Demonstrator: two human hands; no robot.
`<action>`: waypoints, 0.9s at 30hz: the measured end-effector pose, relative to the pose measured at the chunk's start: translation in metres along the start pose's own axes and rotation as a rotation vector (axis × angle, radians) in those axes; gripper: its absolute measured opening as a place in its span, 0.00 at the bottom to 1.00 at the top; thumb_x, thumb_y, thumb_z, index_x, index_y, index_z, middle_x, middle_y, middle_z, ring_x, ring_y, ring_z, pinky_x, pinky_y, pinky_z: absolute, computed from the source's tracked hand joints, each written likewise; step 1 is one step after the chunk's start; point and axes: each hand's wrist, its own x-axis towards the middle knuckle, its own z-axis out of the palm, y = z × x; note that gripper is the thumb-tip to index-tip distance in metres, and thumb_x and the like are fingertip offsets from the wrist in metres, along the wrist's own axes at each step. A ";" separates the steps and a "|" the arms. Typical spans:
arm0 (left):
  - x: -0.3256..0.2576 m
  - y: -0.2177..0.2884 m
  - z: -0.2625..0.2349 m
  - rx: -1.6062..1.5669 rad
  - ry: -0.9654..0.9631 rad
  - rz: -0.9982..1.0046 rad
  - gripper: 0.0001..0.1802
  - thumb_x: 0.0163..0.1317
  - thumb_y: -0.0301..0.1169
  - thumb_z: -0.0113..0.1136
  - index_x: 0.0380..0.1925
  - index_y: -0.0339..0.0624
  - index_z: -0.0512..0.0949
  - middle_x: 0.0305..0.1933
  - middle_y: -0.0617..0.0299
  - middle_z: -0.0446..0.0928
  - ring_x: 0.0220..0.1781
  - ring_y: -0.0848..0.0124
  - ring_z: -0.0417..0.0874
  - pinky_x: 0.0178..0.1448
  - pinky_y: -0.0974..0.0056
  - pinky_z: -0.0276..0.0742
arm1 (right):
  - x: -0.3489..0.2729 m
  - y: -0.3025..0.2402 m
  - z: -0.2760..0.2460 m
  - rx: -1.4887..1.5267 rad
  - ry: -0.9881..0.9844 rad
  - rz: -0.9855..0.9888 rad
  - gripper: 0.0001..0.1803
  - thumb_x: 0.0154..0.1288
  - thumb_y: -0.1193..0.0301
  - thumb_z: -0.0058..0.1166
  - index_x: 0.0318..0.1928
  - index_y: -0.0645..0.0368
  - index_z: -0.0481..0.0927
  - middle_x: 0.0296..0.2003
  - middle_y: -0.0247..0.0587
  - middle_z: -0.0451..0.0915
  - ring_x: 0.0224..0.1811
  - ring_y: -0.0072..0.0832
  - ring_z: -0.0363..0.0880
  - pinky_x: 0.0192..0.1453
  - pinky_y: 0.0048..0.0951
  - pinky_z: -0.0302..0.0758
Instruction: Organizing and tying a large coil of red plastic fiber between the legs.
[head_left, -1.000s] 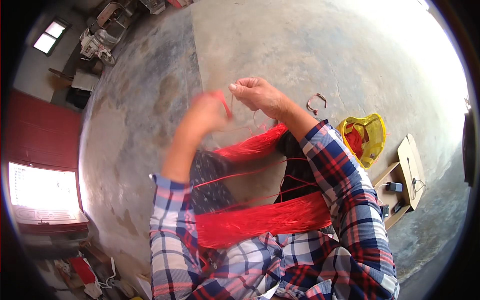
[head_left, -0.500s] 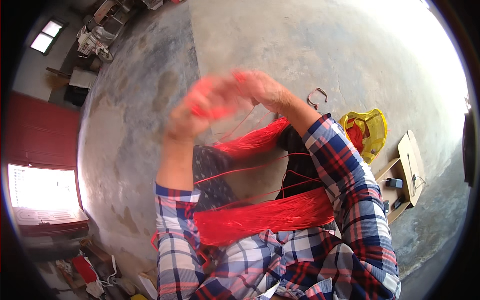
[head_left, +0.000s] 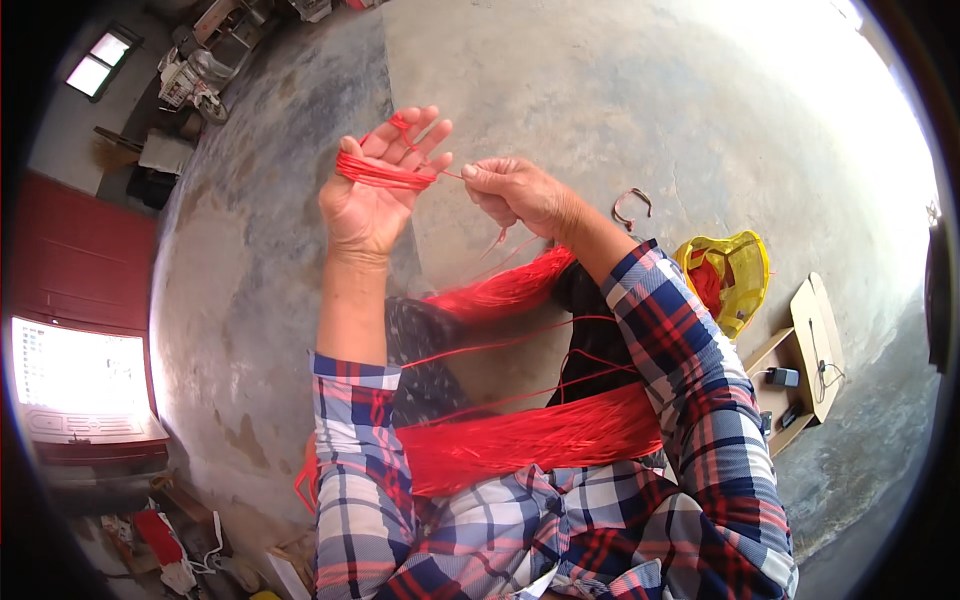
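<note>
My left hand (head_left: 370, 215) is raised palm up, fingers spread, with several turns of red cord (head_left: 385, 176) wound across the palm and behind the thumb. A bit of the same cord loops round a fingertip. Close by on the right, my right hand (head_left: 522, 192) pinches the strand that runs from the wound turns. Loose cord hangs below its fingers. A thick hank of red strands (head_left: 530, 432) lies across my lap, and its far side (head_left: 512, 284) stretches over my knees. Single strands cross the gap between the two sides.
To the right, a yellow mesh basket (head_left: 752, 295) holds something red. Beside it stands an open wooden box (head_left: 825, 345) with a black adapter (head_left: 781, 377) and a cable. A thin dark loop (head_left: 632, 207) lies on the concrete floor (head_left: 560, 90). Clutter lines the left wall.
Both hands were blurred, with the left one lower and its fingers curled. Now the left palm is raised and spread, and the right hand has moved lower, drawing the strand to the right.
</note>
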 end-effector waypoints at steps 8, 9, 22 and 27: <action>-0.015 0.013 -0.022 0.125 0.183 0.089 0.39 0.59 0.54 0.56 0.57 0.29 0.66 0.64 0.44 0.65 0.67 0.49 0.64 0.66 0.47 0.65 | -0.009 -0.007 0.010 -0.096 0.023 0.084 0.23 0.73 0.53 0.37 0.34 0.60 0.77 0.22 0.36 0.76 0.21 0.23 0.72 0.28 0.24 0.69; -0.016 0.014 -0.023 0.129 0.184 0.099 0.38 0.60 0.54 0.55 0.57 0.29 0.66 0.63 0.44 0.65 0.67 0.49 0.65 0.66 0.47 0.65 | -0.010 -0.008 0.011 -0.099 0.019 0.082 0.23 0.73 0.53 0.37 0.34 0.60 0.77 0.22 0.36 0.76 0.21 0.23 0.72 0.28 0.24 0.69; -0.037 0.055 -0.047 0.188 0.284 0.211 0.41 0.61 0.55 0.52 0.60 0.29 0.62 0.61 0.41 0.67 0.52 0.54 0.77 0.62 0.48 0.70 | -0.003 0.006 0.005 -0.254 -0.029 0.238 0.17 0.64 0.66 0.42 0.40 0.66 0.79 0.31 0.46 0.81 0.28 0.29 0.79 0.37 0.28 0.78; -0.045 0.049 -0.054 0.288 0.369 0.167 0.39 0.62 0.55 0.52 0.59 0.31 0.63 0.54 0.42 0.73 0.28 0.67 0.75 0.48 0.58 0.76 | -0.001 0.010 0.006 -0.306 -0.063 0.242 0.07 0.60 0.75 0.51 0.36 0.64 0.79 0.26 0.40 0.80 0.25 0.21 0.75 0.33 0.23 0.75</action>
